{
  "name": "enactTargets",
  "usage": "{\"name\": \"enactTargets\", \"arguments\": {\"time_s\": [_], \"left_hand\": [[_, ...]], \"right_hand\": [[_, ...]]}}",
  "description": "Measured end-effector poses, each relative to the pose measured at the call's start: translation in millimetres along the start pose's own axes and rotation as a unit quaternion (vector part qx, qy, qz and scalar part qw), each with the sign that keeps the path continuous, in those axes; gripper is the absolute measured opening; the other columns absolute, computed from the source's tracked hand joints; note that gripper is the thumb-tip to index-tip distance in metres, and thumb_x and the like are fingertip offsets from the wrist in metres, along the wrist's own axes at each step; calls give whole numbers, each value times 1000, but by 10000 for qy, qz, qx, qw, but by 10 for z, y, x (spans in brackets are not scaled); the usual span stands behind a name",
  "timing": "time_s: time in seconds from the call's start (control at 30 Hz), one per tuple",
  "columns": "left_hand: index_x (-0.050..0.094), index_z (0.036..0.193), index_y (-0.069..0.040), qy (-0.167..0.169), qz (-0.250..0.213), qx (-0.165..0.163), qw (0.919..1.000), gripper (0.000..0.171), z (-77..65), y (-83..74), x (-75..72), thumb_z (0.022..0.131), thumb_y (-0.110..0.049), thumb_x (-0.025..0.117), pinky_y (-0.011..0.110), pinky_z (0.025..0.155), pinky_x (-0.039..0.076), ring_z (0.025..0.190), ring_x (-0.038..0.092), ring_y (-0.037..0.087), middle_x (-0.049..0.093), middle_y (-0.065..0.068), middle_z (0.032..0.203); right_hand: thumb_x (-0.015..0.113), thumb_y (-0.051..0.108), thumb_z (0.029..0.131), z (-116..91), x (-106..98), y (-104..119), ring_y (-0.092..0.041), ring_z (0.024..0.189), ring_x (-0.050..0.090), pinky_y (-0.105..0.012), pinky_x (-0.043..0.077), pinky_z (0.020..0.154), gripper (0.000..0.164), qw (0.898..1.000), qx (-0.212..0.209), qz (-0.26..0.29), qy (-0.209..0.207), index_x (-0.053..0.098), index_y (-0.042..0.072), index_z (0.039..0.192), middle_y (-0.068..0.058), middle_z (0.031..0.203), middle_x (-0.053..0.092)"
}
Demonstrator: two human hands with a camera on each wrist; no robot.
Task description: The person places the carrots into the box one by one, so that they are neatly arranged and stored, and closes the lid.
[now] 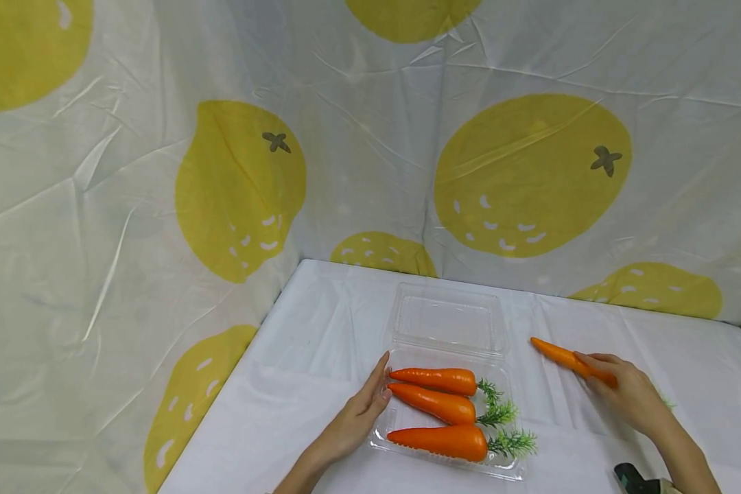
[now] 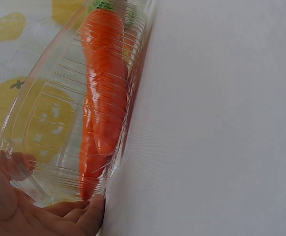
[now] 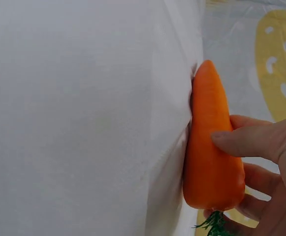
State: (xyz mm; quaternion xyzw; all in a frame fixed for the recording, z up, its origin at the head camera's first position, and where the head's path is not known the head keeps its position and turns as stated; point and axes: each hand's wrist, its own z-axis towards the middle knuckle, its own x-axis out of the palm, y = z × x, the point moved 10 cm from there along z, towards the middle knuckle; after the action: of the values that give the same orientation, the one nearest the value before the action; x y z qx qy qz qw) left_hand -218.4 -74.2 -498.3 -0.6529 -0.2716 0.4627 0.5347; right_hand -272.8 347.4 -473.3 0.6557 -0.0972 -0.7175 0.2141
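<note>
Beside the clear container (image 1: 451,321), touched by the extended left hand (image 1: 359,420), I see one carrot (image 1: 558,354) in the right hand's pinch (image 1: 634,396); its leaves (image 3: 215,224) show better in the right-wrist view.

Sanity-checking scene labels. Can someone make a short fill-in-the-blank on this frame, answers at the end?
1. The lower half of the clear container has ____ carrots lying in it.
2. The person's ____ hand holds another carrot outside the container.
3. Rather than closed, the container's lid stands ____.
4. The colour of the carrots' leafy tops is ____.

Missing words: three; right; open; green.
</note>
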Motion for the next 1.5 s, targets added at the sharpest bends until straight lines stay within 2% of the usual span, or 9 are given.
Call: {"name": "enactTargets", "arguments": {"time_s": [0.3, 0.57, 0.83, 1.13, 1.5], "left_hand": [[4, 168, -31, 10, -6, 8, 10000, 63, -3, 8, 5, 114, -31, 37, 58, 124, 27, 158, 26, 35, 24, 20, 170], [4, 168, -28, 13, -5, -15, 10000, 63, -7, 5, 6, 114, -31, 37, 59, 124, 27, 158, 26, 36, 23, 21, 170], [4, 168, -28, -30, 36, -68, 10000, 63, -11, 11, -5, 114, -32, 37, 59, 124, 25, 158, 27, 36, 24, 20, 170], [4, 168, -28, -20, 32, -53, 10000, 63, -7, 15, -7, 114, -32, 37, 60, 123, 27, 158, 28, 36, 26, 21, 169], [4, 168, -29, -14, 59, -35, 10000, 63, 5, 19, -3, 114, -32, 37, 61, 123, 28, 157, 29, 36, 27, 20, 169]], "right_hand": [[73, 2, 91, -8, 21, -35, -60, 116, 56, -77, 45, 93, 45, 9998, 147, -89, 99, 66, -1, 135, -36, 129, 62], [75, 1, 89, -5, 9, -18, -59, 113, 58, -76, 47, 91, 45, 9999, 54, -120, 57, 68, -1, 133, -36, 125, 64], [75, 2, 90, 7, 13, -19, -56, 110, 60, -75, 49, 91, 43, 9996, 135, -86, 218, 68, -1, 133, -34, 123, 64], [76, 3, 89, -22, 3, 51, -50, 108, 63, -72, 50, 90, 45, 9998, -123, 52, 168, 69, 0, 133, -30, 119, 67], [75, 5, 91, -47, 3, 87, -49, 110, 63, -73, 49, 92, 46, 9998, -11, 62, 189, 67, 4, 137, -29, 122, 66]]}}
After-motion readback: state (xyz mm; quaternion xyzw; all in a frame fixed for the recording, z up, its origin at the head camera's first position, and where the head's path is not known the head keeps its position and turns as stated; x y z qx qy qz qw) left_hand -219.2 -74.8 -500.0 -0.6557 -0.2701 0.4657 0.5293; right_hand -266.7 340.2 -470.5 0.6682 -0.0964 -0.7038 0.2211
